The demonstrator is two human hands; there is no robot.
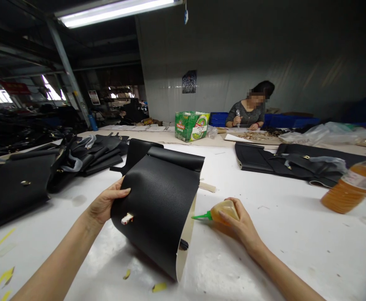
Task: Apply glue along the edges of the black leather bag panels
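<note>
My left hand grips the left edge of a curved black leather bag panel and holds it upright on the white table. A small metal clasp sits on the panel's front near my fingers. My right hand is closed round a small glue bottle filled with amber liquid. Its green nozzle points left, close to the panel's pale inner edge.
Black bag parts lie piled at the left and spread at the back right. A large amber bottle lies at the right. A green carton stands at the back. A person sits at the far end of the table.
</note>
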